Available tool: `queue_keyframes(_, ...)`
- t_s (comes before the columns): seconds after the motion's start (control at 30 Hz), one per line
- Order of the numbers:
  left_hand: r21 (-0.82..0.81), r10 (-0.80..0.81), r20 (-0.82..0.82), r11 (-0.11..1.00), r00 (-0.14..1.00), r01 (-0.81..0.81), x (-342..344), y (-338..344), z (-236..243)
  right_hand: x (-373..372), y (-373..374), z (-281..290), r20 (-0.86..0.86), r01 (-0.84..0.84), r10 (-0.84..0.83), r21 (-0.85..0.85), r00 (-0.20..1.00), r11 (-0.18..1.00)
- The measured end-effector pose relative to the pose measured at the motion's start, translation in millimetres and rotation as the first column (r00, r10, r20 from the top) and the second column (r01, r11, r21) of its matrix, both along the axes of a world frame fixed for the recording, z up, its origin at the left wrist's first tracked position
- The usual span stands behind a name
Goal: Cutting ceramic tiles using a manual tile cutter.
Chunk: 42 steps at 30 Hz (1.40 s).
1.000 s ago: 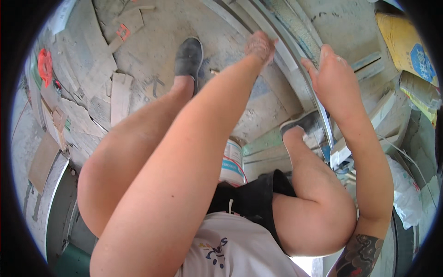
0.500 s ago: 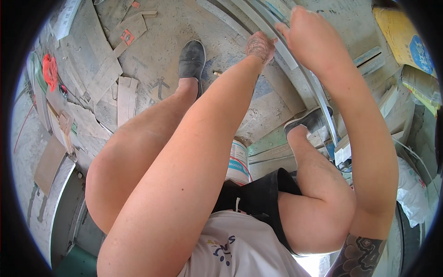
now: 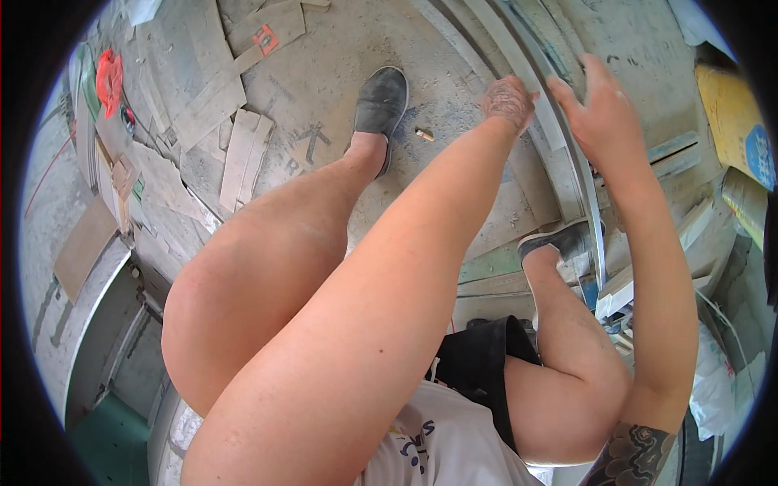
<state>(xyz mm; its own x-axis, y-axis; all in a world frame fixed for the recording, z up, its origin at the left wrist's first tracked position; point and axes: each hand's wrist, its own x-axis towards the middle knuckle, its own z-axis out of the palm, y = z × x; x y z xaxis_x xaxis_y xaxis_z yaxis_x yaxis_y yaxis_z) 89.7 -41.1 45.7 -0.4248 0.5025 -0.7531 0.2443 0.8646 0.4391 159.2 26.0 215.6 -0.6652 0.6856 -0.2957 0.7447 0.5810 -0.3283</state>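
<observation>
A long pale metal strip [image 3: 559, 134] runs from the far edge down past my right foot, bowed by the lens. My left hand [image 3: 509, 104], tattooed on its back, is closed at the strip's left edge; its fingertips are partly hidden. On the other side of the strip, my right hand [image 3: 604, 117] is open, thumb and forefinger spread apart, with nothing seen in it. The thumb lies close to the strip; I cannot tell whether it touches.
Torn cardboard [image 3: 190, 105] litters the dusty floor at left, near a red bag [image 3: 109, 81]. A small tan piece [image 3: 424, 134] lies beside my left shoe [image 3: 381, 101]. Wooden boards [image 3: 677, 235], a yellow sack [image 3: 733, 121] and a white bag [image 3: 713, 389] are at right.
My right hand has opened its fingers and turned, now lower beside the strip. My left hand remains at the strip's edge. The whole view has shifted, and the white bucket between my legs is out of sight.
</observation>
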Motion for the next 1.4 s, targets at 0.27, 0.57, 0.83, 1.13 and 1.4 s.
queue_keyframes(0.27,0.015,-0.031,0.071,0.999,0.997,0.030,-7,0,4,55,-12,14,-0.115,-0.089,0.095,0.055,0.989,0.995)
queue_keyframes(0.57,0.006,-0.005,0.033,1.000,0.999,0.005,-4,-1,6,66,-14,22,-0.061,-0.170,0.194,0.275,0.979,0.946)
queue_keyframes(0.83,0.015,0.011,0.014,1.000,1.000,-0.011,-8,-4,3,61,-18,41,-0.137,-0.126,0.165,0.256,0.977,0.958)
queue_keyframes(1.13,0.008,0.002,0.035,1.000,0.999,-0.002,-3,6,5,72,-18,27,-0.161,-0.155,0.213,0.310,0.964,0.938)
queue_keyframes(1.4,-0.018,-0.041,0.053,0.999,0.998,0.042,-5,2,4,64,-17,47,-0.239,-0.112,0.194,0.318,0.951,0.941)
